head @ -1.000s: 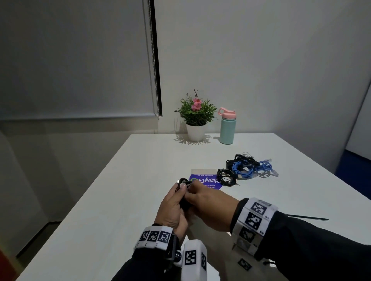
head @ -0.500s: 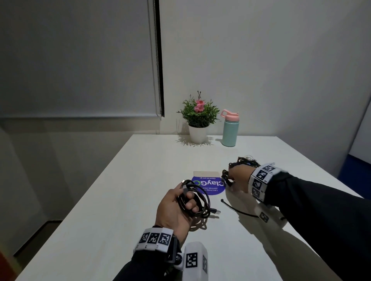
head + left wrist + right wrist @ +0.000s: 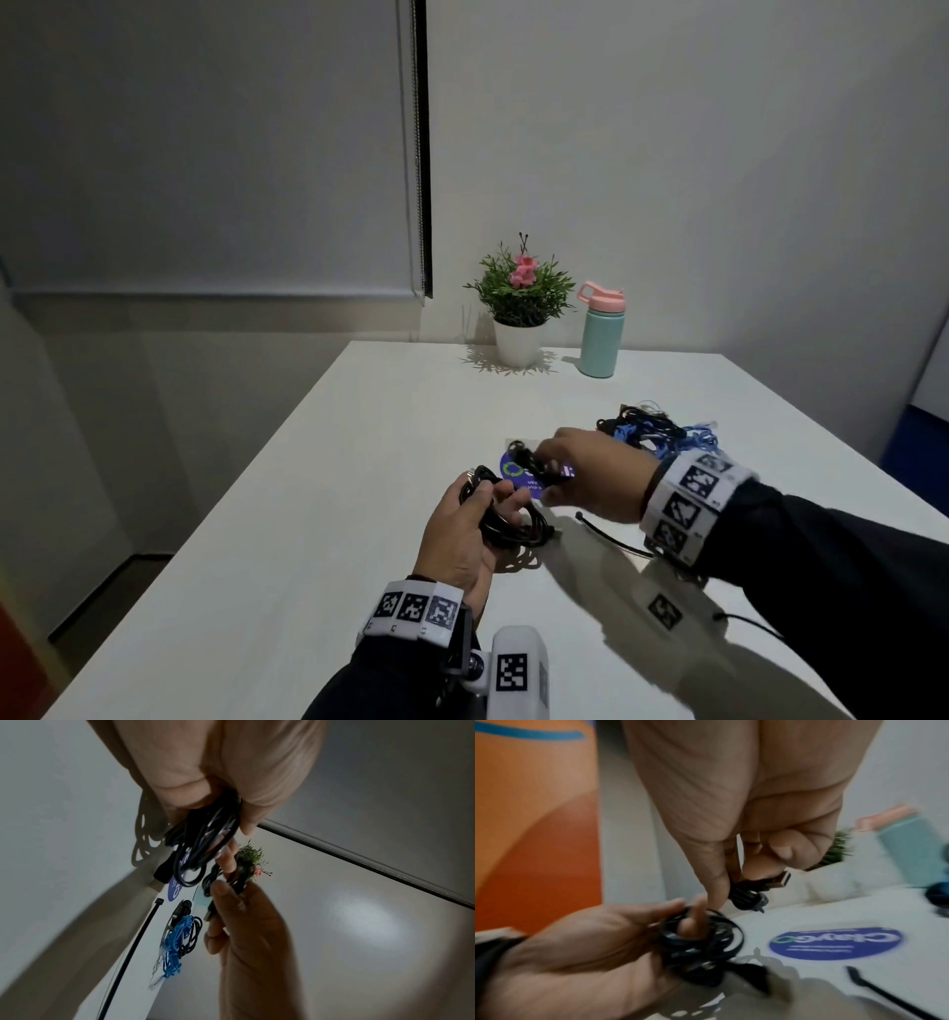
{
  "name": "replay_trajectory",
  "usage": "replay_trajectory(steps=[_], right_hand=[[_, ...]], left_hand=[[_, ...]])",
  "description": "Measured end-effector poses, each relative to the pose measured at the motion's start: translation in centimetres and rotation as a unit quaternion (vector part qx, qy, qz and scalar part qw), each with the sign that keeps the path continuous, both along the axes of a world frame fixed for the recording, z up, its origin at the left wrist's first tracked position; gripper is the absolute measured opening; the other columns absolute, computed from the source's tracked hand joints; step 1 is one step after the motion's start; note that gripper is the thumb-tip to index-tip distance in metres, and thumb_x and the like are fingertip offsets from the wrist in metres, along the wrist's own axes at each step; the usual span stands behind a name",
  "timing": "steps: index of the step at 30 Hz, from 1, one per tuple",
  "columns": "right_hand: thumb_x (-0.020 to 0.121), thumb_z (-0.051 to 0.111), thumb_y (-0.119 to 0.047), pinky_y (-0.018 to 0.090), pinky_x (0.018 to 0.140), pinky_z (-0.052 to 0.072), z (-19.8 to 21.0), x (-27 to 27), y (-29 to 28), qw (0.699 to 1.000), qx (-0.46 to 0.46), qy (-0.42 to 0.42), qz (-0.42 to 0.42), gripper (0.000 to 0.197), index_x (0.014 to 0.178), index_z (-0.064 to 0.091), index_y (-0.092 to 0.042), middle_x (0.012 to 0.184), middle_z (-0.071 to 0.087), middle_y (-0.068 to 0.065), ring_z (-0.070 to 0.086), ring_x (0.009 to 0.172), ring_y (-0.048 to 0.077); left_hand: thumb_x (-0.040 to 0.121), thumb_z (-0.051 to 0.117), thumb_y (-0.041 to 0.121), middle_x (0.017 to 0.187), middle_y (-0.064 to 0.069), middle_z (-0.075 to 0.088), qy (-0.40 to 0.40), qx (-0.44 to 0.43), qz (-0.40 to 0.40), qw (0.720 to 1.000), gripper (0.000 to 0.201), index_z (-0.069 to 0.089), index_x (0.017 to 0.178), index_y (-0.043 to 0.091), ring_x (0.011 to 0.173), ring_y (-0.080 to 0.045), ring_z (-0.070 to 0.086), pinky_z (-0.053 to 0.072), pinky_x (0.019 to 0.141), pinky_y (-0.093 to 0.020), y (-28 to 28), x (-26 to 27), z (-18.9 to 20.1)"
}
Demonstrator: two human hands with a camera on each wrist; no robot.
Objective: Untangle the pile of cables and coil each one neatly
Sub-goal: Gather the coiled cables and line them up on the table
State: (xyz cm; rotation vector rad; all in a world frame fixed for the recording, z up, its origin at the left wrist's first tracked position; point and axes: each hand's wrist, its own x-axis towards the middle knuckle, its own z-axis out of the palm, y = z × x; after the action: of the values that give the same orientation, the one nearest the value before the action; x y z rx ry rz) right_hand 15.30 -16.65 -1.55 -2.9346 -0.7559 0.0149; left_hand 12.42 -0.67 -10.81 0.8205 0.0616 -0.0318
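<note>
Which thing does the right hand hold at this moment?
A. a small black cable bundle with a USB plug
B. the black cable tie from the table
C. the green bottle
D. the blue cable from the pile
A: the right hand pinches a small black cable bundle whose USB plug sticks out, while the cable tie lies on the table.

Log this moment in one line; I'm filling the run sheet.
left hand: holds black coil | right hand: pinches small black cable | tangled pile: on table | black tie: on table
</note>
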Motion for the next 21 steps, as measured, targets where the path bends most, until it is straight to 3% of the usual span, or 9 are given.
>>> replay_trajectory(steps=[2, 5, 8, 11, 13, 14, 16, 17, 21], right_hand=[[0.088, 0.065, -0.03, 0.034, 0.076, 0.047, -0.4, -1.9, 1.7, 0.999, -0.001, -0.018, 0.035, 0.024, 0.106, 0.063, -0.015, 0.107, 0.054, 0.006, 0.059, 0.093, 0.027], [0.095, 0.054, -0.024, 0.036, 0.068, 0.046, -1.2, -3.7, 3.3, 0.995, -0.07, -0.067, 0.03, 0.024, 0.116, 0.058, -0.012, 0.116, 0.048, 0.006, 0.062, 0.093, 0.032], [0.095, 0.049, -0.01, 0.037, 0.064, 0.046, -1.9, -4.4, 3.8, 0.987, -0.121, -0.091, 0.044, 0.03, 0.124, 0.052, -0.008, 0.122, 0.043, 0.009, 0.061, 0.09, 0.034], [0.095, 0.048, -0.009, 0.043, 0.078, 0.052, -2.0, -4.3, 3.6, 0.983, -0.136, -0.079, 0.092, 0.036, 0.131, 0.05, -0.007, 0.125, 0.044, 0.011, 0.059, 0.099, 0.032], [0.096, 0.049, -0.012, 0.035, 0.083, 0.047, -1.3, -3.7, 3.0, 0.985, -0.099, -0.039, 0.133, 0.03, 0.124, 0.06, -0.007, 0.118, 0.057, 0.011, 0.058, 0.101, 0.026], [0.096, 0.051, -0.015, 0.029, 0.08, 0.047, -0.6, -3.3, 2.4, 0.991, -0.032, -0.014, 0.126, 0.027, 0.117, 0.067, -0.009, 0.109, 0.065, 0.006, 0.061, 0.095, 0.021], [0.095, 0.056, -0.022, 0.024, 0.069, 0.048, 1.0, -1.4, 0.4, 0.992, 0.12, 0.003, 0.038, 0.021, 0.105, 0.074, -0.017, 0.086, 0.069, -0.009, 0.064, 0.069, 0.009], [0.095, 0.057, -0.024, 0.022, 0.067, 0.046, 1.5, 0.0, -0.9, 0.99, 0.141, -0.014, -0.015, 0.02, 0.103, 0.074, -0.019, 0.082, 0.067, -0.012, 0.062, 0.063, 0.005], [0.091, 0.055, -0.023, 0.026, 0.069, 0.047, 1.1, 5.4, -5.7, 0.978, -0.084, -0.042, -0.186, 0.024, 0.099, 0.072, -0.009, 0.098, 0.07, 0.009, 0.066, 0.087, 0.026]], left_hand=[[0.105, 0.045, 0.011, 0.113, -0.025, 0.07, -0.005, 0.014, -0.004, 1.0, 0.025, 0.057, 0.122, -0.003, 0.098, -0.036, 0.067, 0.051, 0.093, -0.056, 0.0, -0.1, 0.0], [0.106, 0.043, 0.017, 0.127, -0.032, 0.061, 0.005, -0.037, 0.007, 0.999, 0.035, 0.054, 0.131, -0.006, 0.107, -0.038, 0.063, 0.048, 0.097, -0.056, 0.1, -0.1, 0.0], [0.104, 0.048, 0.03, 0.116, -0.026, 0.069, 0.02, -0.072, -0.014, 0.997, 0.039, 0.063, 0.119, -0.002, 0.098, -0.033, 0.069, 0.056, 0.084, -0.045, 0.1, -0.3, 0.2], [0.097, 0.056, 0.008, 0.095, -0.022, 0.068, 0.0, -0.025, 0.001, 1.0, 0.016, 0.064, 0.107, -0.002, 0.078, -0.029, 0.069, 0.057, 0.068, -0.039, 0.2, -0.1, -0.1], [0.09, 0.056, -0.004, 0.093, -0.025, 0.065, 0.0, 0.004, 0.012, 1.0, 0.019, 0.062, 0.108, -0.005, 0.075, -0.031, 0.066, 0.054, 0.071, -0.043, 0.2, 0.2, -0.4], [0.088, 0.055, -0.005, 0.09, -0.024, 0.065, 0.0, 0.016, 0.013, 1.0, 0.019, 0.063, 0.105, -0.004, 0.073, -0.03, 0.065, 0.053, 0.072, -0.046, 0.3, 0.3, -0.6], [0.088, 0.053, -0.006, 0.079, -0.018, 0.065, 0.006, 0.023, 0.004, 1.0, 0.015, 0.064, 0.097, 0.001, 0.065, -0.026, 0.065, 0.054, 0.067, -0.045, 0.4, 0.4, -0.7], [0.089, 0.053, -0.006, 0.075, -0.016, 0.065, 0.011, 0.014, -0.003, 1.0, 0.014, 0.065, 0.092, 0.002, 0.062, -0.025, 0.064, 0.055, 0.063, -0.045, 0.4, 0.4, -0.8], [0.09, 0.057, -0.004, 0.075, -0.014, 0.068, 0.02, -0.042, -0.029, 0.999, 0.019, 0.072, 0.08, 0.003, 0.061, -0.02, 0.067, 0.057, 0.057, -0.039, 0.1, 0.2, -0.7]])
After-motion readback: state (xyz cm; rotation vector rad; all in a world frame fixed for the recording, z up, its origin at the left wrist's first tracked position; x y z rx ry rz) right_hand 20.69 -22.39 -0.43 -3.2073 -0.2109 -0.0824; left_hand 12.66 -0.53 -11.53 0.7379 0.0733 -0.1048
